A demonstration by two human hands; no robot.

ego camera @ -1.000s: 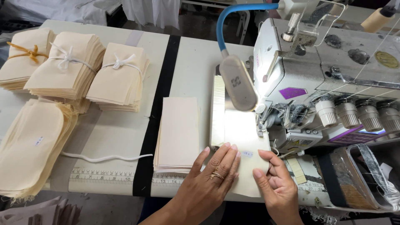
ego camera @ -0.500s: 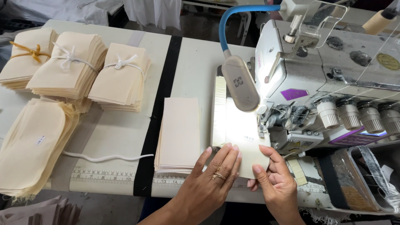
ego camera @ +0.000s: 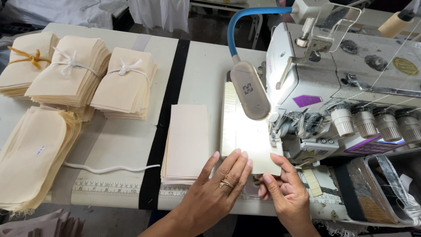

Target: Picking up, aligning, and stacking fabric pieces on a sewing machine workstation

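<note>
Hands press flat cream fabric rectangle.

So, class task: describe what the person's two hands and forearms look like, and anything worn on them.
Both hands are bare, with no gloves. The left hand wears a thin gold-coloured ring on one finger. The right hand shows no ring. The visible forearms are uncovered; no sleeves, watch or bracelet show in view.
</note>
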